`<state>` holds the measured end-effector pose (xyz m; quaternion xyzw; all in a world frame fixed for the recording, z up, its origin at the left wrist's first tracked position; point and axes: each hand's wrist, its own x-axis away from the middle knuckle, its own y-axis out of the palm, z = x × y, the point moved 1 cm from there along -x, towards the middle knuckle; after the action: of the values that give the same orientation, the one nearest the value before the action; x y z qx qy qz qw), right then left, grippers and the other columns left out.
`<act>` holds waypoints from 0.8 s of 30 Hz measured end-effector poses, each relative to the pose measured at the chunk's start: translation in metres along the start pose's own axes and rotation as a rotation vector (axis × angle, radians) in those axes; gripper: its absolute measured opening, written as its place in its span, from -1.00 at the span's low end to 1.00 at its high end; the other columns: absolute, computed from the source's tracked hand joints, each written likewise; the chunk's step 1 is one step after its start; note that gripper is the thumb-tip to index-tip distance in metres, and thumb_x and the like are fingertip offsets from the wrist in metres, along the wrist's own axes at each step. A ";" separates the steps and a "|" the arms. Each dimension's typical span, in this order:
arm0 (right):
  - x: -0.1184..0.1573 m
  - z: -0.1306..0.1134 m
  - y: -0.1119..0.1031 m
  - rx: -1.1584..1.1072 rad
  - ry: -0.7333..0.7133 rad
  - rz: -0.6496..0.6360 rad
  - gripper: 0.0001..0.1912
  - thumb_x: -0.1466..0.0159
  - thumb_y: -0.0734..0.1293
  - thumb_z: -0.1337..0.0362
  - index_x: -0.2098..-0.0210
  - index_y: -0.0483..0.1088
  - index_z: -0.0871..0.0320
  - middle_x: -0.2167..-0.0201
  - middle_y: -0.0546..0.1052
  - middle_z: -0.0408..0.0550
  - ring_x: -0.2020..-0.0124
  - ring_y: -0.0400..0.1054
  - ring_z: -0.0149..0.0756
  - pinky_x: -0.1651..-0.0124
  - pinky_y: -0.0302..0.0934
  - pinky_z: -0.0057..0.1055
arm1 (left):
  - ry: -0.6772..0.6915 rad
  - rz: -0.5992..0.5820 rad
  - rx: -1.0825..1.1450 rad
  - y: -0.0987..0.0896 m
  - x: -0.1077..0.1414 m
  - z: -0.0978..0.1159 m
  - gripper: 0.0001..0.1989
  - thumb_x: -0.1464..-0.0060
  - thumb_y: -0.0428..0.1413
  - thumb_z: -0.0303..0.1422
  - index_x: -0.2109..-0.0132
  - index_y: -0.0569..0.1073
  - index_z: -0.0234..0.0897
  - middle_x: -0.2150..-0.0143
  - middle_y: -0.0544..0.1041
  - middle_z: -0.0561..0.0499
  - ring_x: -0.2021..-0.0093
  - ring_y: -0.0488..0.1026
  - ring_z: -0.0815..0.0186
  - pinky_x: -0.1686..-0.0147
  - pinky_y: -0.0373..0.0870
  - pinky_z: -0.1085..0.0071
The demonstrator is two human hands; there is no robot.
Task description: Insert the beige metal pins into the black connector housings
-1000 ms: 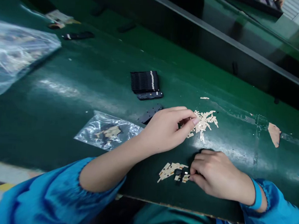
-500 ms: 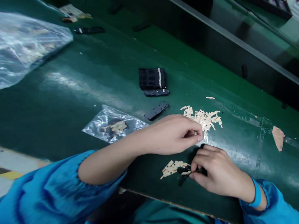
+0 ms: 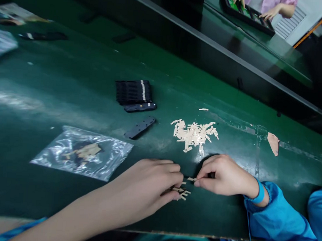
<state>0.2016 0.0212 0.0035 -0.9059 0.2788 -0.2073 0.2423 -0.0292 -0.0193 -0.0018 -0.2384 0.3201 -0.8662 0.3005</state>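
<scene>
My right hand (image 3: 224,176) pinches a small cream-coloured strip (image 3: 191,179) between thumb and forefinger, just above the green table. My left hand (image 3: 156,182) is curled, palm down, over a small group of cream strips (image 3: 183,194) with dark parts among them. Its fingers and thumb close in around them; what exactly they grip is hidden. Beyond both hands lies a loose, larger pile of the same cream strips (image 3: 195,134). A single strip (image 3: 203,109) lies apart behind that pile.
Left of the pile are a stack of black slotted parts (image 3: 132,92) and a flat dark piece with holes (image 3: 140,128). A clear plastic bag (image 3: 84,153) with pieces inside lies by my left forearm. Across the divider, another person's hands (image 3: 272,12) work at a black tray (image 3: 248,14).
The view has swung right. My left hand has come from beside the big pile down to the small group. My right hand has left that group and now shows a strip in its pinch.
</scene>
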 end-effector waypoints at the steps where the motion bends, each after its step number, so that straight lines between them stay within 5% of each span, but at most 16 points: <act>1: 0.000 0.003 -0.001 -0.086 0.032 0.038 -0.91 -0.29 0.50 0.32 0.37 0.65 0.15 0.43 0.63 -0.10 0.42 0.44 -0.34 0.33 0.23 -0.41 | -0.017 0.004 0.003 -0.002 0.000 0.001 -0.91 -0.21 0.28 -0.34 0.27 0.55 -0.20 0.32 0.53 0.02 0.34 0.47 0.19 0.39 0.13 0.35; 5: 0.000 0.009 0.000 -0.398 0.116 0.150 -0.82 -0.28 0.51 0.19 0.36 0.65 0.18 0.46 0.60 -0.08 0.48 0.35 -0.36 0.42 0.21 -0.43 | -0.049 0.096 0.154 -0.016 -0.006 0.008 -0.77 -0.29 0.24 -0.13 0.13 0.58 -0.19 0.29 0.51 0.05 0.30 0.48 0.21 0.35 0.23 0.36; 10: 0.002 0.002 -0.001 -0.531 0.109 0.205 -0.86 -0.23 0.53 0.22 0.34 0.66 0.18 0.46 0.60 -0.10 0.50 0.31 -0.39 0.48 0.18 -0.46 | -0.004 0.316 0.397 -0.029 -0.019 0.013 -0.67 -0.42 0.03 -0.27 0.32 0.54 -0.22 0.37 0.51 0.07 0.34 0.46 0.32 0.31 0.32 0.41; 14: 0.005 -0.005 -0.007 -0.502 0.038 0.248 -0.90 -0.25 0.49 0.28 0.34 0.66 0.17 0.46 0.61 -0.09 0.51 0.32 -0.40 0.46 0.22 -0.45 | 0.010 0.307 0.410 -0.036 -0.031 0.016 -0.67 -0.36 0.08 -0.29 0.40 0.49 -0.23 0.48 0.44 0.12 0.43 0.39 0.35 0.39 0.29 0.43; 18: 0.006 -0.008 -0.013 -0.394 0.001 0.423 -0.88 -0.27 0.45 0.31 0.38 0.65 0.15 0.49 0.59 -0.10 0.52 0.33 -0.38 0.46 0.22 -0.45 | -0.071 0.481 0.368 -0.037 -0.042 0.015 -0.80 -0.25 0.20 -0.29 0.35 0.57 -0.22 0.45 0.50 0.11 0.43 0.42 0.34 0.42 0.28 0.43; 24: 0.005 -0.013 -0.020 -0.164 0.000 0.611 -0.83 -0.29 0.40 0.36 0.41 0.62 0.14 0.53 0.56 -0.11 0.52 0.37 -0.36 0.46 0.23 -0.44 | 0.169 0.482 0.196 -0.038 -0.046 0.018 -0.68 -0.35 -0.01 -0.43 0.28 0.62 -0.26 0.36 0.62 0.01 0.31 0.54 0.26 0.26 0.43 0.35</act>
<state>0.2067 0.0280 0.0263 -0.7967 0.5538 -0.1016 0.2197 0.0001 0.0281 0.0265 -0.0519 0.3063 -0.8133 0.4919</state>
